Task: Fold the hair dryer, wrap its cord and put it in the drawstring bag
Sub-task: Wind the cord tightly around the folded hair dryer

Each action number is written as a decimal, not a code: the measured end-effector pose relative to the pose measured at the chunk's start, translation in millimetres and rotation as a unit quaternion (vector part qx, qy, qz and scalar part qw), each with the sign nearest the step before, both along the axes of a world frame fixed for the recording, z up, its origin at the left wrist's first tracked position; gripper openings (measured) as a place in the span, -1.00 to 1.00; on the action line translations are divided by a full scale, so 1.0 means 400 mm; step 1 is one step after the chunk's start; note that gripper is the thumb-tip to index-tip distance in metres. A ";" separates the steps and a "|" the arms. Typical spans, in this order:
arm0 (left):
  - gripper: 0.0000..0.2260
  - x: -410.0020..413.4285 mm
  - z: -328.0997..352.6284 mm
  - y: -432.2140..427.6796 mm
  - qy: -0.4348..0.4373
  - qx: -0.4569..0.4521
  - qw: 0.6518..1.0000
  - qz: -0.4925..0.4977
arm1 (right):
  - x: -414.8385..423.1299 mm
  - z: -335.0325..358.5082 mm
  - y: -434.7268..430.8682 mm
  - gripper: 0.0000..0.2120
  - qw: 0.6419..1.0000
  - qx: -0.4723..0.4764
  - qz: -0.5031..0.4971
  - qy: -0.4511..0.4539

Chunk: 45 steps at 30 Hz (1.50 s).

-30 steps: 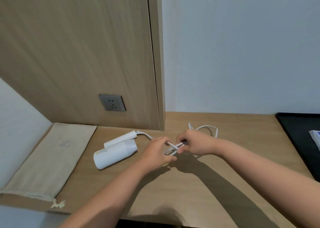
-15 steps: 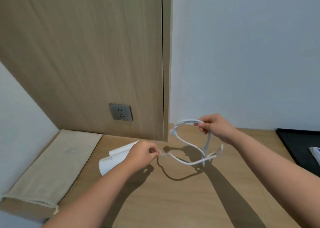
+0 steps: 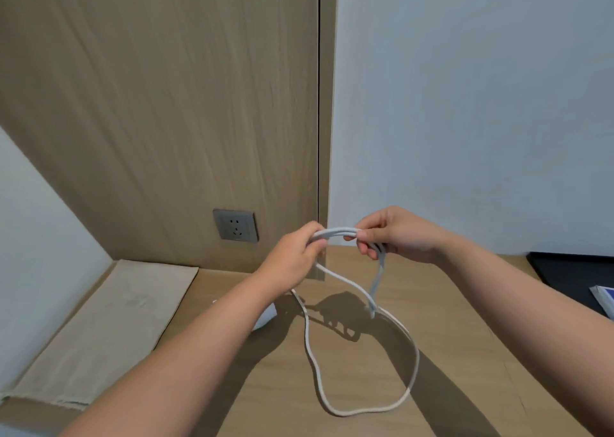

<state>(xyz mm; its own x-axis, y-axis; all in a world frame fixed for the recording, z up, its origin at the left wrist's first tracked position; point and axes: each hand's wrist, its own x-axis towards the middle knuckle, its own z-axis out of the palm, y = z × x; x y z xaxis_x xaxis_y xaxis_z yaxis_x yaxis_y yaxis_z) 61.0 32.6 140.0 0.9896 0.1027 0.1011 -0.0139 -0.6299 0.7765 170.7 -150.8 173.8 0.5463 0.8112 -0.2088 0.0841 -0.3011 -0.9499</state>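
Both hands hold the white cord (image 3: 335, 232) raised above the wooden table (image 3: 365, 383). My left hand (image 3: 292, 257) grips one end of a doubled stretch of it, and my right hand (image 3: 395, 232) pinches the other end. From the hands the cord hangs down and lies in a big loop (image 3: 410, 367) on the table. The white hair dryer (image 3: 265, 318) is almost fully hidden behind my left forearm; only a corner shows. The beige drawstring bag (image 3: 109, 330) lies flat at the left side of the table.
A grey wall socket (image 3: 235, 225) sits in the wood panel behind the table. A black tray (image 3: 571, 270) with a white-and-blue packet (image 3: 603, 300) lies at the right edge. Walls close the table at the back and left.
My left hand left the dryer and rose to meet my right hand at the cord. The cord now hangs in a longer loop onto the table. The view tilted upward.
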 end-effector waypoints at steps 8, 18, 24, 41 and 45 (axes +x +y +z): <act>-0.74 0.009 -0.065 0.064 0.068 -0.475 0.869 0.122 | 0.021 -0.079 0.007 -0.55 0.997 -0.038 -0.048 0.051; -0.79 -0.004 -0.049 0.089 0.085 -0.558 0.808 0.167 | 0.009 -0.077 0.028 -0.68 0.994 -0.075 -0.059 -0.061; -0.75 -0.004 -0.024 0.041 0.089 -0.415 0.900 0.102 | -0.035 -0.026 0.093 -0.56 0.963 -0.089 -0.024 -0.255; -0.75 -0.014 -0.102 0.050 0.151 -0.486 0.833 0.219 | -0.016 -0.100 0.085 -0.89 0.943 -0.100 -0.136 -0.288; -0.75 -0.004 -0.107 0.041 0.152 -0.492 0.825 0.232 | -0.041 -0.103 0.110 -0.68 0.981 -0.113 -0.053 -0.146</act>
<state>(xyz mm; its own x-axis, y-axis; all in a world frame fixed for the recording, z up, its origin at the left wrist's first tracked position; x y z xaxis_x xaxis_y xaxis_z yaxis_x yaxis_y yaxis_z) 59.4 48.9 97.4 0.7846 0.3618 -0.5034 0.3420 0.4247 0.8383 154.3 -106.8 132.8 0.6885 0.6973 -0.1991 0.2988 -0.5230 -0.7982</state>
